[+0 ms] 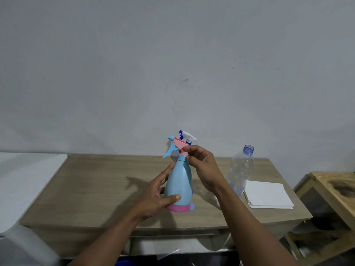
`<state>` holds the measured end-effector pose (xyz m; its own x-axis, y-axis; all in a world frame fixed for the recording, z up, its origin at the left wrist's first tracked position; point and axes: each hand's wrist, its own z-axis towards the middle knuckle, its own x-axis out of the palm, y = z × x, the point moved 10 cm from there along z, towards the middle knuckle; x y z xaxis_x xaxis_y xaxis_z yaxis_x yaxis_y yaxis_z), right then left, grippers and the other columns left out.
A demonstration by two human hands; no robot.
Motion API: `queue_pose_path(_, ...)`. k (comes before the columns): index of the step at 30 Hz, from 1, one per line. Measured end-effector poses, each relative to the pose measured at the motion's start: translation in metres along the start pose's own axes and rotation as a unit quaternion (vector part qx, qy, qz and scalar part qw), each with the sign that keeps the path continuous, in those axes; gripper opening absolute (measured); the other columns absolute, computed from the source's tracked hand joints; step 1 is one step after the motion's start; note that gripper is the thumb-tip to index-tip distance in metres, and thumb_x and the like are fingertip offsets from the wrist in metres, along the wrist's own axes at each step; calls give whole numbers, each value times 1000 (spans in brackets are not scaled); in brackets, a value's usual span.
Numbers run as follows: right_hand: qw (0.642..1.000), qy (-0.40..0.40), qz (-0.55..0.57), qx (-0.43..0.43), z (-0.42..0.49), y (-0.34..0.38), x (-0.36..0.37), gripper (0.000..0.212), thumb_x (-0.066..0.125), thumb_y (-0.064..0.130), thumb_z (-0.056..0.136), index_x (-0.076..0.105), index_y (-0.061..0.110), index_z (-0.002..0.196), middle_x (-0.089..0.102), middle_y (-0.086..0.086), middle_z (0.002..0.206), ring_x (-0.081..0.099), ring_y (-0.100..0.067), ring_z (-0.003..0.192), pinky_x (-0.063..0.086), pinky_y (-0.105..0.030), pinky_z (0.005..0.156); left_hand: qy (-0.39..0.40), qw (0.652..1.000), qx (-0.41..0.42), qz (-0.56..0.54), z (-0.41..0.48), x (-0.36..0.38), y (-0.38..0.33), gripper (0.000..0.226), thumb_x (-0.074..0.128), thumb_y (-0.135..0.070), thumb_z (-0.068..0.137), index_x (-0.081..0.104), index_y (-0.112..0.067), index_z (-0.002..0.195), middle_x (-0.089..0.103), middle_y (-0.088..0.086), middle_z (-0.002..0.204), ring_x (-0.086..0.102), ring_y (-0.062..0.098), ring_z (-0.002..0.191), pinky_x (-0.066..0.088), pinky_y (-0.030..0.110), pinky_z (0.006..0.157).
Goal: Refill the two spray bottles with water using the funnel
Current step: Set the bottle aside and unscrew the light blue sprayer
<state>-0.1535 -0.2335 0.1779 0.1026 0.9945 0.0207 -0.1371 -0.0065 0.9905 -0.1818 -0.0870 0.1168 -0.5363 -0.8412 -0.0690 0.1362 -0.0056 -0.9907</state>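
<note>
A light-blue spray bottle (179, 181) with a pink base is seen standing upright on a wooden table (96, 189), near its middle. Its lower body is held by the left hand (153, 196): the thumb is laid across the front just above the pink base, and the fingers are spread along the bottle's left side. The neck of its pink trigger head (180, 145) is pinched by the right hand (203, 166), between thumb and curled fingertips.

Directly behind the light-blue spray bottle a second spray bottle (185, 135) is placed, mostly hidden; only its white and dark-blue head and a sliver of its base are shown. To the right of the light-blue spray bottle an uncapped clear plastic water bottle (241, 169) is stood, and further right a stack of white sheets (267, 194) is laid flat. Well to its left a white surface (25, 179) is found, and far to its right a wooden shelf unit (330, 189).
</note>
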Motion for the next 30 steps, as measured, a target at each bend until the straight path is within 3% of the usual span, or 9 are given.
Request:
queue_pose_path(3, 1000, -10, -8, -18, 0, 4, 1, 15, 71, 5, 89, 72, 7, 104, 74, -11, 108, 67, -29, 107, 54, -41, 97, 2, 1000, 3, 6, 0, -1, 0, 89, 82, -17, 78, 35, -54, 144, 46, -18, 149, 47, 14, 136, 46, 49, 108)
queue_pose_path(8, 1000, -3, -15, -7, 1, 3, 0, 17, 62, -2, 92, 72, 7, 104, 76, -5, 107, 69, -17, 102, 54, -31, 88, 0, 1000, 2, 14, 0, -2, 2, 89, 83, -19, 77, 34, -52, 145, 46, -16, 149, 48, 16, 135, 45, 52, 107)
queue_pose_path(13, 1000, -6, -17, -21, 4, 3, 2, 16, 72, 3, 88, 72, 8, 103, 74, -11, 108, 66, -34, 106, 56, -42, 94, -3, 1000, -2, 20, 2, -5, 3, 90, 84, -21, 77, 35, -51, 145, 48, -16, 147, 51, 17, 133, 47, 52, 105)
queue_pose_path(17, 1000, 6, -11, -11, 4, 3, 3, 21, 60, -6, 92, 70, 4, 107, 75, -7, 110, 69, -18, 102, 53, -22, 80, -7, 1000, -2, 8, 3, -8, 3, 89, 84, -19, 75, 37, -50, 144, 49, -15, 146, 54, 18, 129, 52, 51, 100)
queue_pose_path(22, 1000, 8, -27, -12, 8, 1, 5, 18, 70, 3, 90, 71, 8, 107, 75, -5, 111, 68, -23, 105, 57, -31, 87, -9, 1000, 6, 5, 5, -9, 5, 88, 83, -17, 76, 37, -48, 144, 48, -13, 148, 53, 17, 131, 53, 43, 99)
queue_pose_path(25, 1000, 15, -15, -6, 10, 2, 5, 23, 60, -5, 93, 69, 6, 110, 74, -6, 113, 69, -12, 98, 54, -21, 77, -13, 1000, 2, 12, 7, -12, 9, 90, 85, -21, 74, 37, -47, 145, 48, -12, 148, 52, 17, 131, 53, 48, 100)
queue_pose_path(30, 999, 14, -33, -8, 18, -3, 5, 22, 68, 1, 90, 70, 13, 109, 73, -6, 113, 68, -24, 102, 55, -31, 84, -15, 1000, -11, 24, 11, -13, 18, 94, 89, -29, 69, 36, -51, 143, 49, -6, 145, 55, 24, 128, 53, 53, 97)
